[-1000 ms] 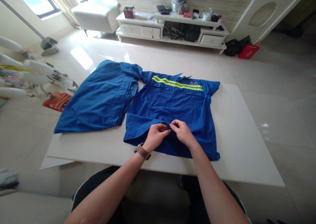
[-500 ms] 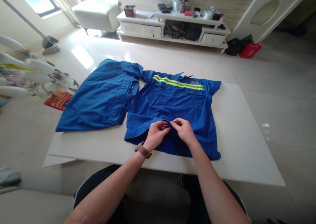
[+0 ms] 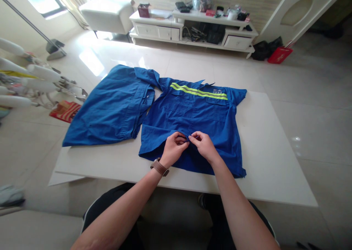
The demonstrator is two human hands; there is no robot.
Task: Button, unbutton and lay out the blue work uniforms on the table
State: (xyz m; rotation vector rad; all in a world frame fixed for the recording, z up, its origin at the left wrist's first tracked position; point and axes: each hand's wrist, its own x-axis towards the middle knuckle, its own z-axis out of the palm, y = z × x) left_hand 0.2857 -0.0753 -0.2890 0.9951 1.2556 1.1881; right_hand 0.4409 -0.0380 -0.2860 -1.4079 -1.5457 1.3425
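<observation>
A blue work shirt (image 3: pixel 192 114) with yellow-green reflective stripes lies front up on the white table (image 3: pixel 269 162). My left hand (image 3: pixel 173 149), with a brown watch at the wrist, pinches the shirt's front placket near the lower middle. My right hand (image 3: pixel 204 145) pinches the same placket from the other side, the fingertips of both hands almost meeting. A second blue garment (image 3: pixel 112 108) lies spread at the table's left end, touching the shirt's left sleeve.
A drying rack (image 3: pixel 33 84) with white bars stands on the floor at left, beside a red patterned bag (image 3: pixel 64 111). A white TV cabinet (image 3: pixel 192 31) with clutter lines the far wall, and a red bag (image 3: pixel 279 54) sits by a white door at the right.
Both hands have crept slightly up the shirt's front, still pinching the placket. The garments have not shifted.
</observation>
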